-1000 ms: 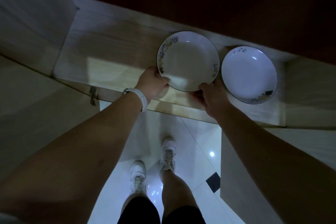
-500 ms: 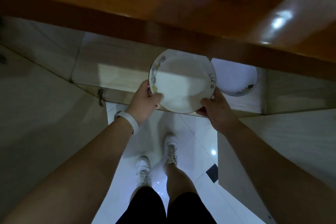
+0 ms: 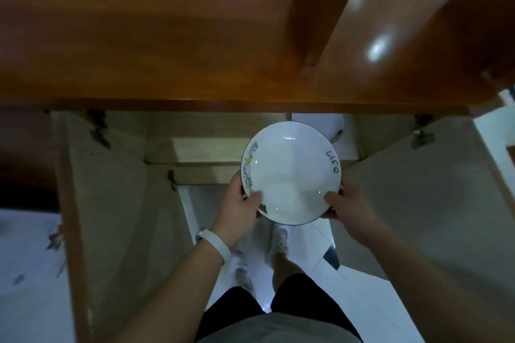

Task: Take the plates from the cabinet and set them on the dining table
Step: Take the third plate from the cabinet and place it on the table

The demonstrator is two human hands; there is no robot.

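Plates, two. First plate (image 3: 289,172): white, shallow, dark thin rim, held level in front of the open cabinet (image 3: 195,147), clear of its shelf. Handwritten-style word "Life" at about 2 o'clock on the inner slope. Band of small drawn figures, grey, blue and yellow, along the rim from 8 to 10 o'clock; too small to make out what they show.

Second plate (image 3: 331,127): white, only a sliver visible, lying on the cabinet shelf at 1 o'clock from the first, partly hidden under the wooden counter (image 3: 156,44) edge above. A small dark mark shows on its near rim; no writing readable.

Hands, two, both closed on the first plate. Left hand (image 3: 239,209) grips the rim at about 8 o'clock, thumb laid on the upper face, fingers beneath. Right hand (image 3: 345,206) grips at about 4 o'clock, thumb likewise on top.

Wristband (image 3: 214,242), one, white, on the left wrist.

Cabinet doors, two, both swung open, pale insides; dark hinges visible on each side.

Shoes (image 3: 278,239), two, white, on glossy pale floor tiles at 6 o'clock below the plate.
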